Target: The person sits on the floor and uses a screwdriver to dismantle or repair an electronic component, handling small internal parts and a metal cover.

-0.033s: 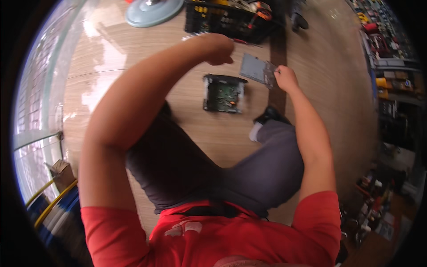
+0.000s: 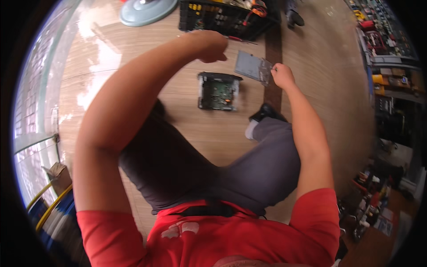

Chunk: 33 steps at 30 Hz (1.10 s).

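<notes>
An open black electronic unit with a green circuit board inside lies on the floor between my legs. My left hand is over the floor above it, near a red screwdriver; its fingers are curled, and whatever they may hold is hidden. Beyond the unit to the right, my right hand grips the edge of a flat grey metal plate, which has a perforated part at that end.
A black crate of tools and a pale blue round base are at the top. A person's dark shoe is beside the crate. Cluttered shelves run along the right; glass panes and yellow-railed items line the left.
The whole scene sits slightly further left and up in the picture. My hands and the plate show no other clear movement.
</notes>
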{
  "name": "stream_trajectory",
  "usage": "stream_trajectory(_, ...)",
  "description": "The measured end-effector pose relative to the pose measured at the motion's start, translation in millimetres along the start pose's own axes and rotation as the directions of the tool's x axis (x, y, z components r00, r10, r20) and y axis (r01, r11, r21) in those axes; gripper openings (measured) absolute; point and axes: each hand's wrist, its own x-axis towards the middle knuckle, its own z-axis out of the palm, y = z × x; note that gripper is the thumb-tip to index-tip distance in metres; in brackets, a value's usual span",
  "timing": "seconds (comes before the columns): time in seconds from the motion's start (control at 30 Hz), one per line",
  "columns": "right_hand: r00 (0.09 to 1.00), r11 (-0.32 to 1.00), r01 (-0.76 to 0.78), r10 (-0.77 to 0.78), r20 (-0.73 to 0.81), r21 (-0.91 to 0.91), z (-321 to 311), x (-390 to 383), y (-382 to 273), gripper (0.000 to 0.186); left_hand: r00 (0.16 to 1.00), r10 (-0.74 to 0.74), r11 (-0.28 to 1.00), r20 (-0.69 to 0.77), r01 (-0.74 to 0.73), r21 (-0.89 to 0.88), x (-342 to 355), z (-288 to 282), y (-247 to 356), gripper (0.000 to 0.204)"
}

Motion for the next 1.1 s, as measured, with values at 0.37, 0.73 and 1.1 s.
stream_trajectory(0.37,0.951,0.953,-0.289,0.275,0.139,0.088,131.0,-29.7,111.6,0.020,0.988,-0.151,0.972,-0.016,0.145,-0.182,-7.8,-18.5,41.6,0.030)
stream_trajectory(0.73,0.906,0.924,-0.359,0.310,0.289,0.133,232.9,4.3,153.9,0.020,0.941,-0.327,0.894,0.088,0.339,-0.295,-5.3,-44.0,42.8,0.021)
stream_trajectory(1.1,0.902,0.897,-0.419,0.392,0.182,0.141,241.8,42.4,143.9,0.020,0.969,-0.245,0.938,-0.002,0.237,-0.253,-12.4,-18.0,30.7,0.022)
